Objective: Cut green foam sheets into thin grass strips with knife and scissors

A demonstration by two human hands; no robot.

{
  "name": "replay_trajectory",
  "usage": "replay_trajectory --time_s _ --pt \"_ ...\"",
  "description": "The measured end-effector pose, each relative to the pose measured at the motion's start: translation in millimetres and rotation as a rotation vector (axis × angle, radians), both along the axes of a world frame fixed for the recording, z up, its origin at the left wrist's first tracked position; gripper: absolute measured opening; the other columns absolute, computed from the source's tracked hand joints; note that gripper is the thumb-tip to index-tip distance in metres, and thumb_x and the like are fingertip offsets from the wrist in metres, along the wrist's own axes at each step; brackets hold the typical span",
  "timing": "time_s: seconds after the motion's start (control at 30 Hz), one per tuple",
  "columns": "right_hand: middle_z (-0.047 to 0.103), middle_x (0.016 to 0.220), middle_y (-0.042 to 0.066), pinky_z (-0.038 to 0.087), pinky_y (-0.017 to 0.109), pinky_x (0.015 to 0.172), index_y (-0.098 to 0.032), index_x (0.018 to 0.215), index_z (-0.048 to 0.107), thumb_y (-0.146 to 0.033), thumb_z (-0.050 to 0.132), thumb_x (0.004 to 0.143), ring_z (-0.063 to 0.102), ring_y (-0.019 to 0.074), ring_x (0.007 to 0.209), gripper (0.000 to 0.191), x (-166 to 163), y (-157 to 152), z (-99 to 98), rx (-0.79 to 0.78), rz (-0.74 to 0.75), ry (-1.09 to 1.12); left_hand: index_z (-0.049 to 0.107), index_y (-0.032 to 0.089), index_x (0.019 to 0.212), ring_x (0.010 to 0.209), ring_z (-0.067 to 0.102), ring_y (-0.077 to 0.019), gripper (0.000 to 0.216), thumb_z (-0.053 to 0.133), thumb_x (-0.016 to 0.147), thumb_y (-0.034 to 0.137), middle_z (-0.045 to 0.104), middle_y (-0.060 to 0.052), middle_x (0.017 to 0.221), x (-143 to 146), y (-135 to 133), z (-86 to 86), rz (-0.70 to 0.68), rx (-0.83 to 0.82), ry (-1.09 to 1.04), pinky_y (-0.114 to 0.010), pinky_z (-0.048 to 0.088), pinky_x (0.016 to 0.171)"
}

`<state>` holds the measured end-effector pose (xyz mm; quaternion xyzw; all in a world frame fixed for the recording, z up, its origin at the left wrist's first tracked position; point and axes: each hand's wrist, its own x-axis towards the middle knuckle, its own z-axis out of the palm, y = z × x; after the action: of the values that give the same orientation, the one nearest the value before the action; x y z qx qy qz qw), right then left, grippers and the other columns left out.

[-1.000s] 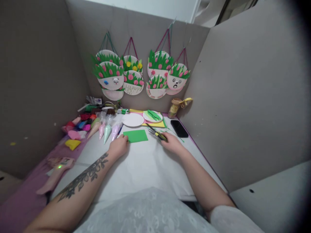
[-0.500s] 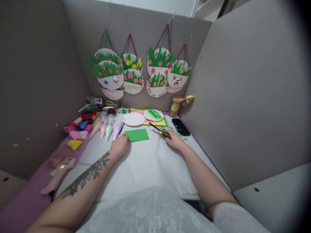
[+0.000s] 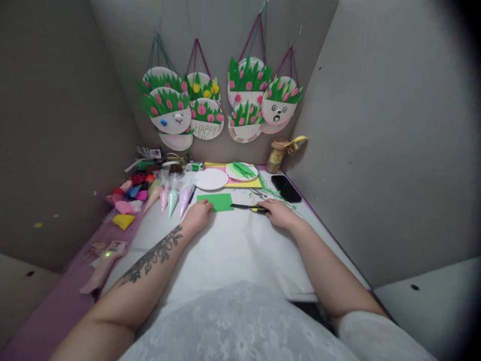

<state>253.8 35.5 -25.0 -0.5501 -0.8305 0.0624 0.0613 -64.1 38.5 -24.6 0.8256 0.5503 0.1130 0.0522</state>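
Note:
My left hand [image 3: 198, 215] rests on the white table cover with its fingers curled onto the near left corner of a green paper rectangle [image 3: 220, 202]. My right hand [image 3: 278, 212] grips black scissors with yellow handles [image 3: 248, 207]. The closed blades lie level and point left at the paper's right edge. Behind the green sheet a blank white paper plate [image 3: 211, 179] lies flat. Another plate with green paper strips [image 3: 243, 170] sits on yellow and pink sheets.
A black phone [image 3: 286, 188] lies at the right by the partition, a small jar [image 3: 275, 158] behind it. Pastel piping bags [image 3: 172, 198] and coloured clay lumps [image 3: 130, 193] crowd the left. Decorated paper-plate crafts [image 3: 205, 108] hang on the back wall. Grey partitions enclose three sides.
My right hand has swung the scissors from pointing away to lying level, blades toward the green paper. My left hand stayed on the paper's corner. The view tilted slightly.

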Motion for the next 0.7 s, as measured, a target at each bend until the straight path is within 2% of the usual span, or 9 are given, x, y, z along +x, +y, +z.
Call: replay_trajectory --time_s 0.13,0.37,0.57,0.63,0.7 --pt "0.061 0.122 0.010 0.037 0.033 0.094 -0.023 0.130 0.057 -0.005 0.049 0.078 0.053 0.0252 0.111 0.055 -1 -3 3.4 -0.009 0.025 0.005 0.068 0.017 0.091 0.090 0.060 -0.0201 0.027 0.041 0.088 0.020 0.064 -0.010 0.098 10 10 -2.7 -0.011 -0.024 -0.043 -0.030 0.045 0.081" --pt "0.059 0.126 0.009 0.035 0.036 0.093 -0.026 0.131 0.056 -0.006 0.047 0.080 0.052 0.0261 0.110 0.055 -6 0 0.2 0.046 0.011 -0.027 0.065 0.020 0.093 0.092 0.061 -0.0212 0.023 0.047 0.086 0.033 0.068 -0.007 0.099 18 18 -4.4 0.058 -0.099 -0.055 -0.028 0.045 0.075" --pt "0.059 0.125 0.009 0.033 0.039 0.094 -0.026 0.130 0.056 -0.005 0.046 0.081 0.052 0.0263 0.109 0.055 -7 6 -5.0 0.081 0.007 -0.019 0.066 0.019 0.091 0.089 0.062 -0.0242 0.022 0.048 0.085 0.029 0.068 -0.009 0.093 24 16 -2.5 0.142 -0.117 -0.039 -0.031 0.045 0.074" --pt "0.058 0.126 0.009 0.032 0.039 0.094 -0.026 0.130 0.056 -0.004 0.046 0.080 0.051 0.0259 0.110 0.056 -6 8 -6.7 0.084 0.008 -0.010 0.067 0.019 0.096 0.094 0.061 -0.0237 0.024 0.047 0.085 0.026 0.067 -0.009 0.100 24 16 -3.9 0.121 -0.087 -0.082 -0.031 0.045 0.078" --pt "0.058 0.126 0.009 0.032 0.040 0.095 -0.027 0.131 0.056 -0.004 0.046 0.080 0.050 0.0258 0.109 0.057 -4 9 -8.5 0.088 0.009 -0.010 0.067 0.020 0.106 0.097 0.060 -0.0221 0.031 0.043 0.087 0.022 0.065 -0.009 0.108 21 15 -5.8 0.031 -0.069 -0.122 -0.030 0.045 0.083"
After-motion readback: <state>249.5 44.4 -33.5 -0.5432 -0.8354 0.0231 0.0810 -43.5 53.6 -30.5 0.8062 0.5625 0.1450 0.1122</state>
